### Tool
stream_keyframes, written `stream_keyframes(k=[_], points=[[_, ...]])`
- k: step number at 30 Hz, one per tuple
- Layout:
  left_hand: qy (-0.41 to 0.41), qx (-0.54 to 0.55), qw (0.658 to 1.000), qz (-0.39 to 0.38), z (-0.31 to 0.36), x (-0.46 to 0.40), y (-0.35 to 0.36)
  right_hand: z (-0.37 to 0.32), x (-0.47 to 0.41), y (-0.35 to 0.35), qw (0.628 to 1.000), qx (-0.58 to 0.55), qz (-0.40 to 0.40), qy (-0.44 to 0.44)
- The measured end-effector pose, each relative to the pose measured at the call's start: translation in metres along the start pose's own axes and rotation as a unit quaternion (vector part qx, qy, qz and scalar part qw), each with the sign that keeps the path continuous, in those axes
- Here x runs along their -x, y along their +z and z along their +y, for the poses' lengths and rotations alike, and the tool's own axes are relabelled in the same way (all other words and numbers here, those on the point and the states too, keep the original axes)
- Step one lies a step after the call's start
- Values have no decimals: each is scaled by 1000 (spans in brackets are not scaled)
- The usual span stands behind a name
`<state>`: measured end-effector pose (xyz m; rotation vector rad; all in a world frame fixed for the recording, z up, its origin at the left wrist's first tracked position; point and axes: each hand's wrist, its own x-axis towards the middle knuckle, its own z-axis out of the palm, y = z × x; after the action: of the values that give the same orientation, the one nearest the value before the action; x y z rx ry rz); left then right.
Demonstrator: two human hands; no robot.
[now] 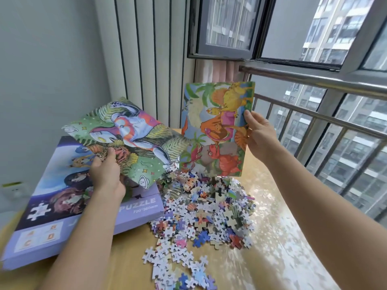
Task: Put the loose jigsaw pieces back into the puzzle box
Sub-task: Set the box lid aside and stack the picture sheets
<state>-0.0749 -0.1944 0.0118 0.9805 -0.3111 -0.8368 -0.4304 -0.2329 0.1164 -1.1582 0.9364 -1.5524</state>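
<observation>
A heap of loose jigsaw pieces lies on the wooden table, trailing toward the near edge. The purple puzzle box, lid on, sits to the left of the heap. My left hand grips a picture sheet with a silver-and-red hero, held tilted above the box. My right hand pinches the right edge of a dinosaur picture sheet, held upright above the far side of the heap.
The table has a shiny top that runs to the right under a window with a metal railing. A ribbed wall panel stands behind the box. A wall socket is at the far left.
</observation>
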Motion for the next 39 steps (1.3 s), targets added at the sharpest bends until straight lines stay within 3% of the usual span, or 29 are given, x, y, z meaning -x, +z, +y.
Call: stream_keyframes(k=[9,15,20,23,30,39], points=[[43,-44,996,71,17,21,5,-57,16,7,994,-68,29,-81],[61,-110,990,-57,29,51,13,-52,38,23,999,-41,10,-22],[-59,-123,980,-143,32,104,8,-5,58,24,995,34,-4,95],[-111,-129,968,-186,27,128,-13,27,74,35,989,100,5,108],[-120,-155,963,-184,35,157,-53,61,107,54,980,126,74,132],[-70,-206,950,-223,38,182,-72,63,156,72,979,64,68,183]])
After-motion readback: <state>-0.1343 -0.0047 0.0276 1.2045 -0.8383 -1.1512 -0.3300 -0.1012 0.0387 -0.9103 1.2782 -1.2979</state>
